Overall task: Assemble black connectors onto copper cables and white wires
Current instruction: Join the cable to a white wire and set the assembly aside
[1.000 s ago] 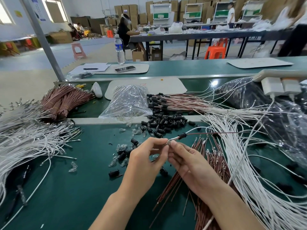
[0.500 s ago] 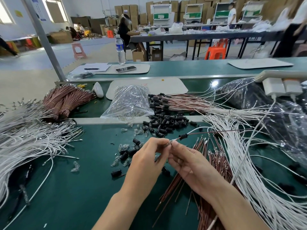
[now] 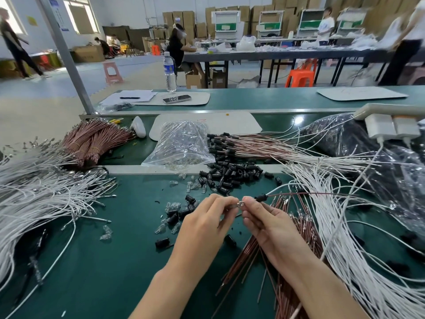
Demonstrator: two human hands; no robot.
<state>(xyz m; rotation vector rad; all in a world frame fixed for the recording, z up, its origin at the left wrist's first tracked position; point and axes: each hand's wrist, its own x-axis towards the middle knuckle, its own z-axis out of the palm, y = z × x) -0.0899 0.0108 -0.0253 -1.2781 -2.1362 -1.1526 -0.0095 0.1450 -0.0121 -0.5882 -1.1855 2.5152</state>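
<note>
Green bench point(image 3: 103, 261), factory hall behind: both hands working one lead.

We find the left hand point(image 3: 204, 226) and right hand point(image 3: 271, 229) meeting fingertip to fingertip above the bench, each pinching a small shiny part point(image 3: 240, 204); what it is we cannot tell. Just right of it a black connector point(image 3: 261, 198) sits on a copper cable point(image 3: 299, 193) that runs off right over the white wires point(image 3: 345, 238). Spare connectors point(image 3: 230, 176) lie heaped beyond. We judge the cable light and limp, the connector small and rigid: hold close behind the connector, not along the slack.
</note>
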